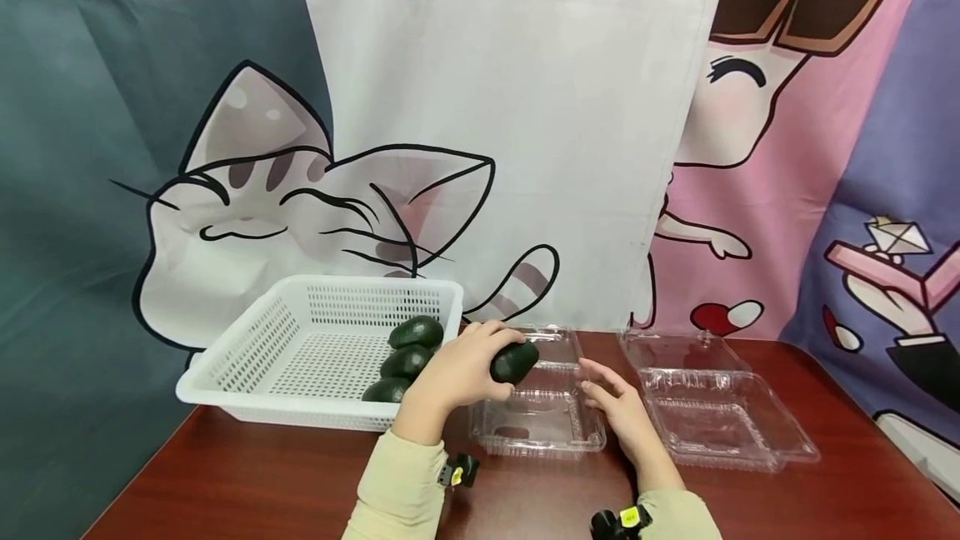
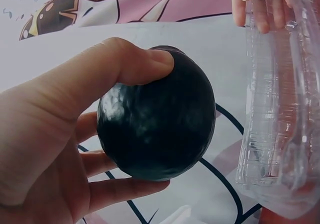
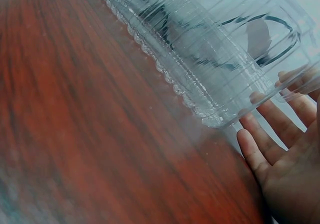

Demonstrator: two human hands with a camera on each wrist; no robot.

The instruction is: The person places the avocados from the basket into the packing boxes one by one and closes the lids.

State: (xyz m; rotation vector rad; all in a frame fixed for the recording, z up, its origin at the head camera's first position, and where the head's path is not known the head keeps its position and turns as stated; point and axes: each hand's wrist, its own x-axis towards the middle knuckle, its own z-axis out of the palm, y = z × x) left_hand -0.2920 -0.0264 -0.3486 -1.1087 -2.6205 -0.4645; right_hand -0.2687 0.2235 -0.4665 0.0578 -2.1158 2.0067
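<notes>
My left hand grips a dark green avocado above the left clear plastic container. In the left wrist view the thumb lies over the avocado and the fingers curl beneath it. At the container's right side is my right hand, its fingertips right at the wall. The right wrist view has these fingers spread and nearly straight along the clear container. That container stands with its lid folded back.
Left of the hands stands a white perforated basket, with several avocados along its right side. A second clear container lies with its lid raised on the right of the brown table. A cartoon-printed curtain hangs behind.
</notes>
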